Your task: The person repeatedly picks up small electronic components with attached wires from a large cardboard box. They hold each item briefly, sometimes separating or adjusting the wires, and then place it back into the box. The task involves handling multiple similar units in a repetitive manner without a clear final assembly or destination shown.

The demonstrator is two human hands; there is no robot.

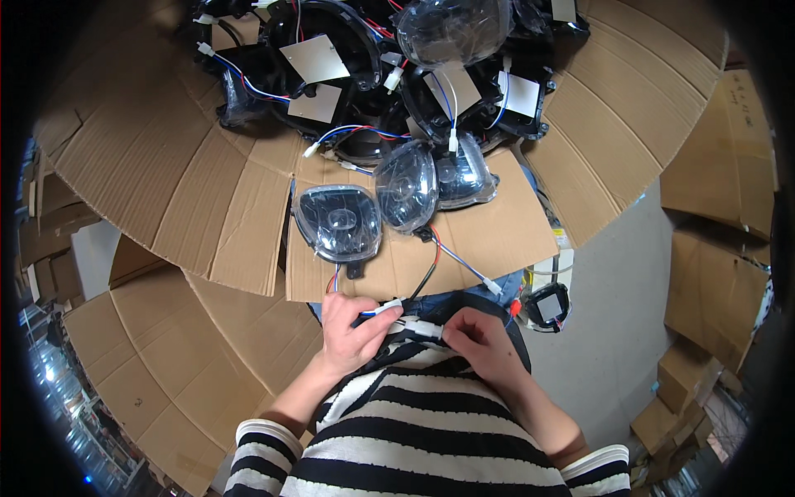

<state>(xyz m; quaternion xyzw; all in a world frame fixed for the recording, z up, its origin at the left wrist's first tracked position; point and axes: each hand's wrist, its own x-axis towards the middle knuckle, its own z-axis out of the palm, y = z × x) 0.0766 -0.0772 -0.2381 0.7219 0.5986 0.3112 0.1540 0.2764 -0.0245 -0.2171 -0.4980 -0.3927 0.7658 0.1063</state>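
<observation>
Close to my body, my left hand (352,333) pinches a white plug connector (386,307) with blue and other wires running to it. My right hand (484,341) is closed on another white connector (424,329), its fingertips at the right end. The two connectors are close together; whether they touch I cannot tell. Just beyond my hands lies a headlamp (338,222) in clear film, its wires leading down toward my left hand. Beside it rests a second film-wrapped headlamp (406,186), with a loose white plug (493,287) on its wires.
A third wrapped lamp (465,178) leans at the cardboard's far side. Behind it, several black lamp housings (356,50) with pale square plates and dangling wires are heaped. Cardboard flaps (207,166) spread around. On the floor at right are a small round lamp (548,308) and cartons (716,298).
</observation>
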